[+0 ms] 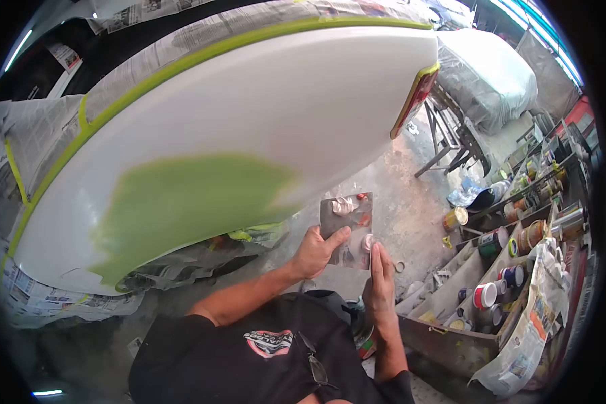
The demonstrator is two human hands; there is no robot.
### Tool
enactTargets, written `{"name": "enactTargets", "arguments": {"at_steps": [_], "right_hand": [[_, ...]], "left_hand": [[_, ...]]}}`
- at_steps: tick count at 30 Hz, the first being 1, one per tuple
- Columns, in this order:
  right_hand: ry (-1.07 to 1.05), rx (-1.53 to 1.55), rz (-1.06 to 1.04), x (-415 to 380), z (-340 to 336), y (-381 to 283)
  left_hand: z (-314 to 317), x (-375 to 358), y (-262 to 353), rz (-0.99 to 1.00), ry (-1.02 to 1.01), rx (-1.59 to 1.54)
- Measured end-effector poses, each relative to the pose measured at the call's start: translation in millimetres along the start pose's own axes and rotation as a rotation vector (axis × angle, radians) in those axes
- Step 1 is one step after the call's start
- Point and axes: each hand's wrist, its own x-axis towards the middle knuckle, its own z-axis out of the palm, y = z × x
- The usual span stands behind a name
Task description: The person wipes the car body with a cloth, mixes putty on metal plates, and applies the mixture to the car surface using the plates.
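Pale pink paste [344, 206] and a red smear [365, 220] lie on a dark flat plate [347, 236], head view. Left hand [314, 254]: fingers closed on the plate's near left edge, thumb over its face. Right hand [382, 276]: fingers extended, together, at its right edge; whether they grip anything cannot be told. Beyond the left fingers: white panel [249, 101], green patch [188, 195].

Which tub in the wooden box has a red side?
The white-topped tub just lower left of the blue-sided one; its red side sets it apart from that neighbour.
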Motion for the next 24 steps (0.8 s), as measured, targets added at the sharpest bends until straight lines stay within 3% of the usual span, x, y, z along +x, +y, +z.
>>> {"name": "enactTargets", "arguments": {"at_steps": [2,5,6,9,13,14,17,18,22,24], "right_hand": [[-0.189,-0.227,-0.007,-21,5,26],[-0.059,-0.056,0.173,-21,-13,24],[0.110,0.081,0.256,-13,-22,16],[-0.100,-0.257,0.029,-13,-17,-8],[-0.027,-0.396,0.084,-3,-39,-19],[0.096,-0.358,0.131,0,-35,-21],[-0.116,-0.293,0.005,-4,-14,-20],[-0.087,-0.273,-0.051,-4,-19,-16],[0.060,0.399,0.120,4,-33,-14],[0.047,0.293,0.063,-7,-8,-1]], "left_hand": [[0,-6,8,-0.046,0.005,0.040],[-11,-3,-5,0.037,0.002,0.277],[-11,-5,-5,0.018,0.016,0.365],[-11,-9,-7,0.032,0.065,0.547],[-14,-7,-23,0.112,0.107,0.537],[-15,-8,-22,0.104,0.101,0.531],[-5,-12,-11,0.145,0.050,0.589],[-4,-11,-11,0.116,0.061,0.560],[-5,-11,-17,0.059,0.120,0.384],[-5,-12,-18,0.051,0.151,0.221]]}}
